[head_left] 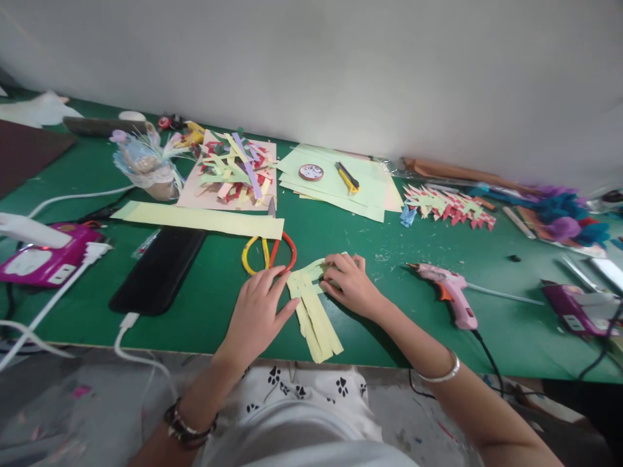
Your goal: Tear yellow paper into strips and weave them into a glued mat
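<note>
Pale yellow-green paper strips lie crossed over one another on the green table, apparently woven where they meet. My left hand rests at their left edge, fingers stretched out and thumb apart, with nothing visibly gripped. Its fingertips reach the handles of the scissors, which have one yellow and one red loop. On the right side, my right hand has its fingers curled down on the sideways strips, pinching them; the fingertips are partly hidden. A wide pale yellow paper band covers part of the scissor blades.
A black phone lies left, a pink glue gun right. Behind are cut paper scraps, green sheets with a yellow cutter, and folded paper pieces. Purple power strips flank both sides.
</note>
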`<state>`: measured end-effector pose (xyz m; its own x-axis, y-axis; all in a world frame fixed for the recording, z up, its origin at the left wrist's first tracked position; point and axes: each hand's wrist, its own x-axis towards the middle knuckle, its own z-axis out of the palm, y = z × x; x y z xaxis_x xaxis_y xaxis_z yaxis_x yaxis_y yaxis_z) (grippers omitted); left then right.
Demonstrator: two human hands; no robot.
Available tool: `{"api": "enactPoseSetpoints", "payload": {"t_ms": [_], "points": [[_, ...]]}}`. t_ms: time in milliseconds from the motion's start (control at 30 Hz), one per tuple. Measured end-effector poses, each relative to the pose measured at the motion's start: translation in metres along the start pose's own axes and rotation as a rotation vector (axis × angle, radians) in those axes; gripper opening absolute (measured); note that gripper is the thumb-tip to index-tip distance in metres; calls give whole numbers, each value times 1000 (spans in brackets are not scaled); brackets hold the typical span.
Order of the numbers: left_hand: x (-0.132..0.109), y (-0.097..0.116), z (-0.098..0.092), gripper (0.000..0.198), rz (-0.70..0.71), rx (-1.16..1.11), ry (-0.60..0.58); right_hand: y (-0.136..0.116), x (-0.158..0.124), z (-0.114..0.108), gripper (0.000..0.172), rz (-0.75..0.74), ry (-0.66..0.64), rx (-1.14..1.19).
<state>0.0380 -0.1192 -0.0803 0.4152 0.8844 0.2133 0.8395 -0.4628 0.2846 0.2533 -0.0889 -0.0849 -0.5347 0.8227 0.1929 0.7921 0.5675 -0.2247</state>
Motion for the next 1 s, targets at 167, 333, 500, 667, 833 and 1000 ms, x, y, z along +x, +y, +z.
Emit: {"api": "enactPoseSetpoints", "payload": {"t_ms": [167,333,500,667,833,1000], "points": [[-13,1,0,39,3,6,29,-1,3,-3,21,-53,-11,-59],[-17,6,5,41,-99,-111,4,-1,0,-3,22,-82,43,-32],[-7,12,9,42,-205,-266,28,-5,-11,-5,23,-76,159,8],[0,15,11,51,-294,-394,72,-10,-21,-6,23,-29,228,68],[2,19,0,53,-394,-722,-83,-18,-28,-2,22,97,255,163],[5,21,-7,46,-398,-903,-156,-21,-30,-5,20,151,212,240]]}}
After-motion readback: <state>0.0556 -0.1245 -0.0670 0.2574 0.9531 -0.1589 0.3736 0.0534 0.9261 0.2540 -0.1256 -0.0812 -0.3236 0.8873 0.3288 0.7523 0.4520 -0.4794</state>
